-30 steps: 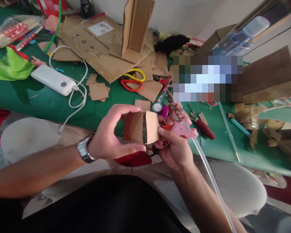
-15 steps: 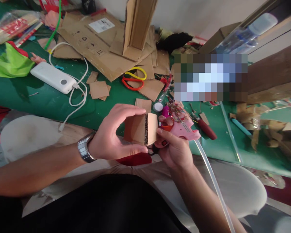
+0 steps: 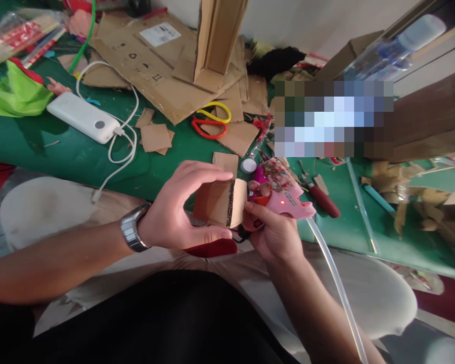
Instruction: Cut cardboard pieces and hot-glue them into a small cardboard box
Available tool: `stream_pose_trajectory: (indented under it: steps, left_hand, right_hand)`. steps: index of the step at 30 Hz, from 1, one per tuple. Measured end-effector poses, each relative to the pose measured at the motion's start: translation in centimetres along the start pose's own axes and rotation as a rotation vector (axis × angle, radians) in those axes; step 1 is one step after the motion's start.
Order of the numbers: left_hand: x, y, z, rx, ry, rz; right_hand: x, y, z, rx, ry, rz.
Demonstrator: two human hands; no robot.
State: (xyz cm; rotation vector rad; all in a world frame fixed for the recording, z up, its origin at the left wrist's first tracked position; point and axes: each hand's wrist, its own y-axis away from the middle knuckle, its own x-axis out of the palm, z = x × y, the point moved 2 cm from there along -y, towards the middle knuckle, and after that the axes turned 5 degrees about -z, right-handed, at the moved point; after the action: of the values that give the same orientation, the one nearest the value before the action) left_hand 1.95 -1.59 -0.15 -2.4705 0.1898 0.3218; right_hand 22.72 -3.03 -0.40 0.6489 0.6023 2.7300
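Note:
My left hand point(image 3: 182, 210) grips a small folded cardboard piece point(image 3: 212, 201) between thumb and fingers, one at its upper edge and the other at its lower. Against its right side sits a smaller cardboard flap point(image 3: 238, 203), its corrugated edge meeting the larger piece. The thumb of my right hand point(image 3: 276, 232) presses on that flap's right edge. Wrapped in the same right hand is a pink hot glue gun point(image 3: 288, 201) with a small lit orange light. A clear glue stick point(image 3: 335, 283) trails from its back end over my forearm.
Flattened cardboard point(image 3: 136, 65) and an upright cardboard piece point(image 3: 218, 45) lie at the back of the green table point(image 3: 60, 156). Yellow-and-red-handled scissors point(image 3: 212, 127), a white power bank point(image 3: 82, 119) with its cable, and a red-handled tool point(image 3: 324, 201) lie around. A plastic bottle point(image 3: 394, 50) stands at right.
The gap between the cardboard flap and the larger piece has closed, and the two now touch. The glue gun's orange light now shows. Both hands keep their grips.

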Motion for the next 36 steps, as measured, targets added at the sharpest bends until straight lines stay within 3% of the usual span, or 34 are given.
stream_pose_trajectory:
  steps: [6,20,36]
  left_hand:
    - [-0.1,-0.1,0.0,0.008,-0.002,0.033]
    - [-0.3,0.0,-0.1,0.173,-0.089,0.127]
    - [0.3,0.1,-0.7,0.182,-0.035,0.129]
  right_hand:
    - [0.0,0.0,0.1,0.055,0.019,0.041]
    - [-0.8,-0.1,-0.2,0.076,0.09,0.021]
    - [-1.4,-0.1,-0.2,0.024,0.112,0.07]
